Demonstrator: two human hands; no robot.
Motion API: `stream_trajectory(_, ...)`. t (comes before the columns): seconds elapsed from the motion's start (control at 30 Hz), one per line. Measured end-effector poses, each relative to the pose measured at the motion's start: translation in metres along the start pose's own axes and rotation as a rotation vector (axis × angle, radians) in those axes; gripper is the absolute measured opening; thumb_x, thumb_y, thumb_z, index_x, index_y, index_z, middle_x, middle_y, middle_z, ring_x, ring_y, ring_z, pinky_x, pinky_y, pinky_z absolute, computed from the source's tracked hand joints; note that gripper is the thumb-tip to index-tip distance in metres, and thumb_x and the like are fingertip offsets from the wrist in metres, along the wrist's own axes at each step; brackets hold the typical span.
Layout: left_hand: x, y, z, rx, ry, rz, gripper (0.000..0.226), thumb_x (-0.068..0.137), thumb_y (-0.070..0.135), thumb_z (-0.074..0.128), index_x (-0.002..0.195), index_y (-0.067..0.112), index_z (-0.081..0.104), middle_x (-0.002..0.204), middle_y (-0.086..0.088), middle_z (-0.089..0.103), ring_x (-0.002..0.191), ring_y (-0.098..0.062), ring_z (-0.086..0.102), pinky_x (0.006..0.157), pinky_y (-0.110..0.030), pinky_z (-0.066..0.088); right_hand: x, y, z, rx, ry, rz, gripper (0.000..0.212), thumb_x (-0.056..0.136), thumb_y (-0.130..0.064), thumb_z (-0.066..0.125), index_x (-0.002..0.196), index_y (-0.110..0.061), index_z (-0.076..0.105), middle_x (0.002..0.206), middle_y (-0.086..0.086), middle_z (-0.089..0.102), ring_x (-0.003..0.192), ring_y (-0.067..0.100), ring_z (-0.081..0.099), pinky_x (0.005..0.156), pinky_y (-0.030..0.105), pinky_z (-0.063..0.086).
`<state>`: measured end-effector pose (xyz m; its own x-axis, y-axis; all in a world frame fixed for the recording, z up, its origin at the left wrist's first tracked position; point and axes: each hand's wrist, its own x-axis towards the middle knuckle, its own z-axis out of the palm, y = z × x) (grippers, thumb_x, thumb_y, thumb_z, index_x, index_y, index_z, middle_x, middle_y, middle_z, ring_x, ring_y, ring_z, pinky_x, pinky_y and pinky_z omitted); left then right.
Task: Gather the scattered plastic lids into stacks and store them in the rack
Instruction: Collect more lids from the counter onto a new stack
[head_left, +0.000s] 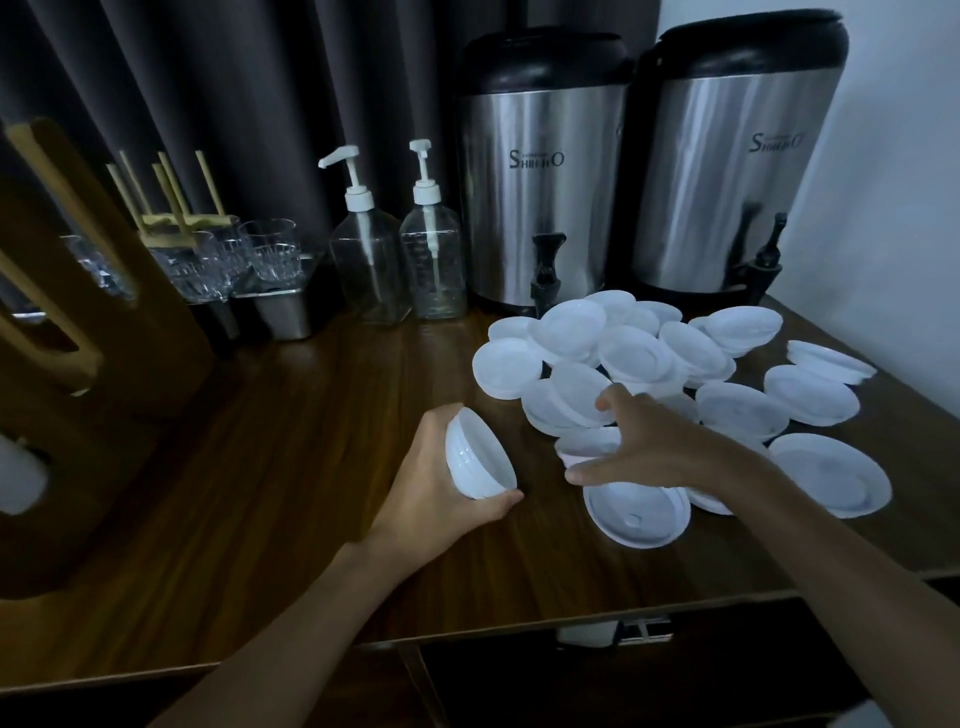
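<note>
Clock reference: head view, 12 o'clock pointing away from the person, centred on the counter (285, 441).
Loose lids (639, 358): white plastic, heaped and overlapping at 1 to 2 o'clock in front of the steel dispensers (540, 171). Several singles lie apart from the heap toward 3 o'clock.
Stack in hand (480, 457): a short nested stack, tilted on edge near the centre of the counter.
Left hand (431, 483): clamped round the stack, thumb on the near rim and fingers behind the far side.
Right hand (660, 447): fingers spread apart over the near edge of the heap, thumb and forefinger either side of one lid (589, 444). It is not closed on the lid, and contact cannot be confirmed.
Rack (57, 270): the wooden slotted frame at 9 to 10 o'clock is judged to be the store, well apart from the heap. Its contents cannot be told.
Handling, judged: the lids look very light, thin and springy, with smooth surfaces likely to slide over one another. They should nest only when facing the same way.
Where to take hold, judged: pinch across the rim, which is the stiffest part. The flat centre is likely to flex.
Risk, judged: lifting one lid may drag its neighbours, and a tilted stack may fan out if the grip loosens.
Other items: pump bottles (366, 260) and glasses (270, 249) stand at 11 to 12 o'clock, away from the work.
</note>
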<state>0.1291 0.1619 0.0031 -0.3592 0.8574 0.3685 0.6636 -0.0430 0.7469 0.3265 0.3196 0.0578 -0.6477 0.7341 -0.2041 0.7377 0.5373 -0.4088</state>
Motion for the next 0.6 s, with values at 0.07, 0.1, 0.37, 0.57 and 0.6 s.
stream_trajectory(0.07,0.0005,-0.0007,0.0003,-0.003,0.011,-0.004,0.095,0.061,0.044,0.095,0.127,0.047,0.027,0.122,0.039,0.035,0.121,0.012,0.039,0.084,-0.004,0.044,0.0001,-0.0011,0.0043,0.033,0.030,0.018,0.086,0.068,-0.064,0.079,0.128,-0.021,0.034,0.130,0.003,0.042,0.120,0.022,0.044,0.103,0.049,0.043)
stream_trajectory(0.1,0.0005,-0.0011,0.0002,-0.003,0.017,-0.007,0.095,0.061,0.044,0.094,0.128,0.046,0.027,0.122,0.039,0.035,0.121,0.011,0.039,0.084,-0.006,0.045,-0.0002,-0.0023,0.0050,0.045,0.052,0.030,0.081,0.069,-0.063,0.079,0.123,-0.021,0.035,0.124,0.002,0.042,0.116,0.022,0.045,0.102,0.050,0.044)
stream_trajectory(0.37,-0.0019,-0.0006,0.0007,0.029,-0.028,-0.032,0.099,0.061,0.046,0.093,0.131,0.046,0.023,0.121,0.043,0.031,0.121,0.017,0.033,0.080,0.003,0.041,-0.0003,-0.0003,0.0032,0.123,0.099,0.025,0.059,0.078,-0.051,0.077,0.112,-0.023,0.037,0.103,-0.007,0.047,0.102,0.018,0.053,0.096,0.047,0.048)
stream_trajectory(0.57,-0.0012,-0.0028,0.0018,0.027,-0.021,-0.018,0.098,0.060,0.048,0.093,0.130,0.048,0.024,0.124,0.038,0.033,0.124,0.002,0.040,0.082,-0.008,0.046,-0.0060,-0.0011,0.0026,0.236,0.096,-0.014,0.063,0.078,-0.042,0.081,0.121,-0.025,0.038,0.112,-0.006,0.046,0.107,0.016,0.051,0.094,0.040,0.050)
stream_trajectory(0.6,-0.0013,-0.0033,0.0019,0.025,-0.020,-0.016,0.098,0.060,0.048,0.093,0.130,0.048,0.024,0.125,0.037,0.033,0.124,0.001,0.041,0.084,-0.010,0.046,-0.0061,-0.0012,0.0026,0.244,0.096,-0.026,0.063,0.077,-0.041,0.082,0.121,-0.026,0.039,0.115,-0.005,0.047,0.108,0.016,0.051,0.094,0.040,0.050)
